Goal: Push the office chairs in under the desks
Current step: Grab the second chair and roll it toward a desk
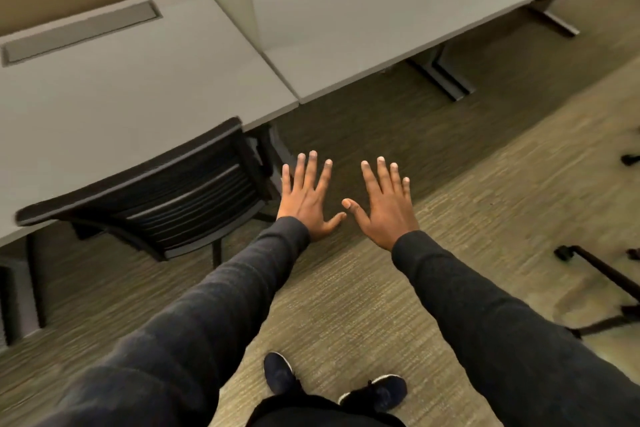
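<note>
Chair (173, 198) tucked at left desk (121, 104) – backrest against desk edge, seat under it, so this one looks done. Both arms out straight, palms down, over carpet (346, 288). Left hand (308, 199) just beside chair, not touching; right hand (384, 206) near it. Fingers spread wide, holding nothing. Another chair base (595, 270) at right (likely next) – right desk (381, 21) has none.

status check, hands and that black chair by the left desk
Left hand and right hand both open, grip on nothing. Black chair tucked against left desk. Another chair base out on the right.
</note>
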`<state>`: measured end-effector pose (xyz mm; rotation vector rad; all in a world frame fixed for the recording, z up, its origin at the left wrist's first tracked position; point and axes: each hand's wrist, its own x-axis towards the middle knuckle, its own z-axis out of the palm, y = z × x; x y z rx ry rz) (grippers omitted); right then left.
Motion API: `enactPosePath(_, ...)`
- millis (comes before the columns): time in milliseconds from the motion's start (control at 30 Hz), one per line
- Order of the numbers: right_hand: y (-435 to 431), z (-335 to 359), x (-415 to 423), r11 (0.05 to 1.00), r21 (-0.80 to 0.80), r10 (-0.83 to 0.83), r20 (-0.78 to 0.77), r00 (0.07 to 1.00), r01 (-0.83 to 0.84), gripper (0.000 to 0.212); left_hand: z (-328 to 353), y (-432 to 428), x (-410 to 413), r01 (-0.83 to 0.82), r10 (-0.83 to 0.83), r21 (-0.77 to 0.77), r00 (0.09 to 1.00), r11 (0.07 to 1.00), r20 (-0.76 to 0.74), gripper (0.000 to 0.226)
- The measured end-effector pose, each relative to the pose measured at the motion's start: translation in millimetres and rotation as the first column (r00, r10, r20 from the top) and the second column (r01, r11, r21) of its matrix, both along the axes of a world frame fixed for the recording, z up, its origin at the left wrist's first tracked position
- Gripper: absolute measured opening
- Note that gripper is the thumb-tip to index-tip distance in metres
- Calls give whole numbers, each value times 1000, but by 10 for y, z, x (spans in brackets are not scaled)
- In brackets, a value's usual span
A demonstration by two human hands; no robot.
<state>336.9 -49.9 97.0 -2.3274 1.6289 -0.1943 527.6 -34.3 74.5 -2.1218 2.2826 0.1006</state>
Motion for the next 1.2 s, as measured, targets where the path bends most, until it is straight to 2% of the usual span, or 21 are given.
enactPosePath(133, 98, 4, -1020, 999, -19, -35, -23, 999, 34, 88, 15, -95, -975, 16, -15, 14, 998, 1000, -53, 109)
enactPosePath(333, 138, -55, -2120, 996, -4, -90, -43, 995, 90, 91, -36, -128, -2080, 35, -31, 43, 996, 998, -85, 111)
enactPosePath(667, -146, -261, -3126, 996, 24, -80, -53, 995, 82, 90, -267, -440, -3156, 27, -16, 116, 995, 993, -95, 110)
enactPosePath(933, -678, -361, -3989, 998, 63, 0, -97, 995, 6, 89, -416, -977, -4018, -37, 52, 166, 995, 985, -84, 115)
enactPosePath(1200, -988, -369, -4996, 995, 92, -18, -124, 992, 29, 91, -334, -1243, -4990, -19, 31, 158, 996, 987, -78, 115)
